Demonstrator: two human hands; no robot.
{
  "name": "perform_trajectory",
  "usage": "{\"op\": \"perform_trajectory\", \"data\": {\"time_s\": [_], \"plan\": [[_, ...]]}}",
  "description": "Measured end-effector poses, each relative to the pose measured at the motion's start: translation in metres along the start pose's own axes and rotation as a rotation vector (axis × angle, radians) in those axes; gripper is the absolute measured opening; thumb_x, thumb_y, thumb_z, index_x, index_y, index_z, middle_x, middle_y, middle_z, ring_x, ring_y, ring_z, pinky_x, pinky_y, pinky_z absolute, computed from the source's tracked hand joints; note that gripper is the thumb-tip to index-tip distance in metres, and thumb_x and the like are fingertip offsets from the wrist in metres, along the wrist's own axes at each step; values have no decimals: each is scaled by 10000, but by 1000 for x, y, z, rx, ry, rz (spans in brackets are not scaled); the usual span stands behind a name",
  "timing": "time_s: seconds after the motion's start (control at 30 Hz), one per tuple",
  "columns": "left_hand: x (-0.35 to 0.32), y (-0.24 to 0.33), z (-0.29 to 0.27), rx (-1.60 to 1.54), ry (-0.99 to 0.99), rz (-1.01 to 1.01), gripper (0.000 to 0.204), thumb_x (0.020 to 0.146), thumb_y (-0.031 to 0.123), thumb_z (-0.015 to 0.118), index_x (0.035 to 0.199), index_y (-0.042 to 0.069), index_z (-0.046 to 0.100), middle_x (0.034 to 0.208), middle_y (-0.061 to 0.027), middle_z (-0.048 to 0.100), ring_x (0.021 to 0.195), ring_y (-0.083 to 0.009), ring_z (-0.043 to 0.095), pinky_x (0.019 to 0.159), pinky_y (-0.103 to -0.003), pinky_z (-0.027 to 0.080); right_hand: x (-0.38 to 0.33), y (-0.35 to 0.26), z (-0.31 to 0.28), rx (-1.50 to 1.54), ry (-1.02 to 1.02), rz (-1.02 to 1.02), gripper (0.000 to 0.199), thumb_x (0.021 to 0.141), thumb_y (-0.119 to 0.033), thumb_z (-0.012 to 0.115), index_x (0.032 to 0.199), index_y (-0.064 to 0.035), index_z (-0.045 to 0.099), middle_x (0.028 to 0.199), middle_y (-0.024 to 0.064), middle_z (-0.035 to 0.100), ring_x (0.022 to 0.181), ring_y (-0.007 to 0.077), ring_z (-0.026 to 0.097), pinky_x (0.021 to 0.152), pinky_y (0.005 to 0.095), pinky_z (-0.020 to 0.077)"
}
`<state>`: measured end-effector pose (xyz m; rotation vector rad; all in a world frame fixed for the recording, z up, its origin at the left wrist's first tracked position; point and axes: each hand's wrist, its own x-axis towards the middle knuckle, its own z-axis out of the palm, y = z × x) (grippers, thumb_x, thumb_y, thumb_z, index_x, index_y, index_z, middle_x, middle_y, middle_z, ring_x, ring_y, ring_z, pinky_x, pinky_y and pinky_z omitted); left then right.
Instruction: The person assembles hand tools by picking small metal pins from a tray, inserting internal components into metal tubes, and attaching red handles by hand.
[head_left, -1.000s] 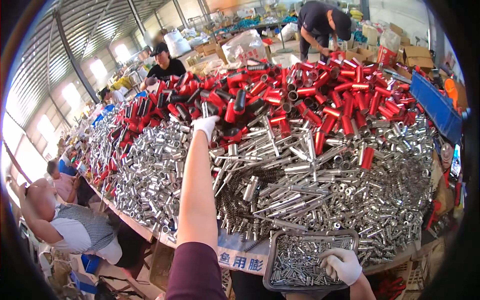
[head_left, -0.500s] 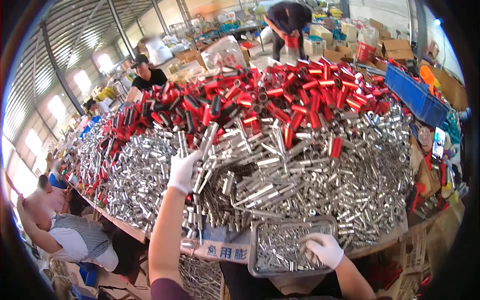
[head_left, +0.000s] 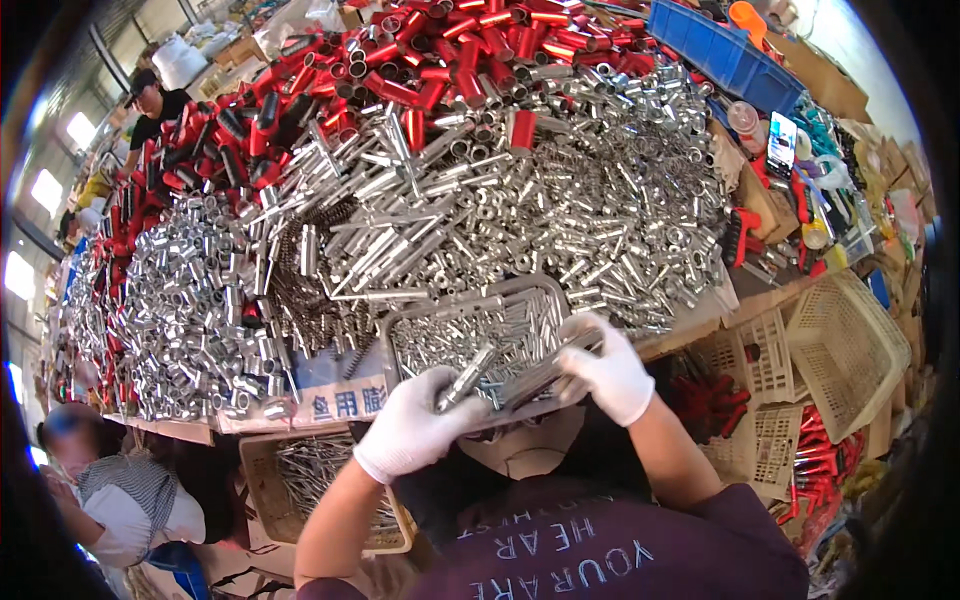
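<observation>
My gloved left hand (head_left: 418,422) is closed around a short silver metal tube (head_left: 468,378), which tilts up and to the right above the near side of a dark grey tray. Across from it, my gloved right hand (head_left: 608,370) has its fingers curled together beside the tray's right rim; whatever is in them is too small to make out. The tray (head_left: 552,290) holds many small metal pins (head_left: 440,340). Behind it lies a heap of loose silver rods, tubes and fittings (head_left: 480,220).
Red tubes (head_left: 460,50) pile up at the back, near a blue crate (head_left: 725,55). A phone (head_left: 781,142) stands at right. Plastic baskets (head_left: 850,330) sit at lower right, another basket (head_left: 262,470) below the table's left front. Another person (head_left: 130,505) sits at lower left.
My left hand has come from the heap down to the tray with a metal tube. My right hand has lifted from the pins to the tray's right side. The view has tilted down.
</observation>
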<state>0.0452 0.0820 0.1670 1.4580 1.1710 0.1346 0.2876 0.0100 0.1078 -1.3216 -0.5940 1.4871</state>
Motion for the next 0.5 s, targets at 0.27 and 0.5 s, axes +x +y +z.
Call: {"op": "perform_trajectory", "data": {"time_s": [0.27, 0.5], "plan": [[-10, 14, -17, 297, -275, -53, 378, 942, 298, 597, 1138, -25, 612, 737, -8, 639, 554, -66, 535, 514, -228, 450, -12, 30, -44, 238, 173, -93, 233, 926, -139, 655, 1087, -34, 523, 869, 86, 628, 641, 208, 672, 533, 296, 560], [-17, 24, -17, 74, -186, -130, 310, 929, 308, 594, 970, 27, 718, 672, -13, 630, 602, -114, 581, 606, -256, 486, -7, 36, -56, 368, 144, -118, 233, 934, -178, 649, 1089, -45, 536, 870, 118, 652, 652, 233, 677, 537, 296, 551]]}}
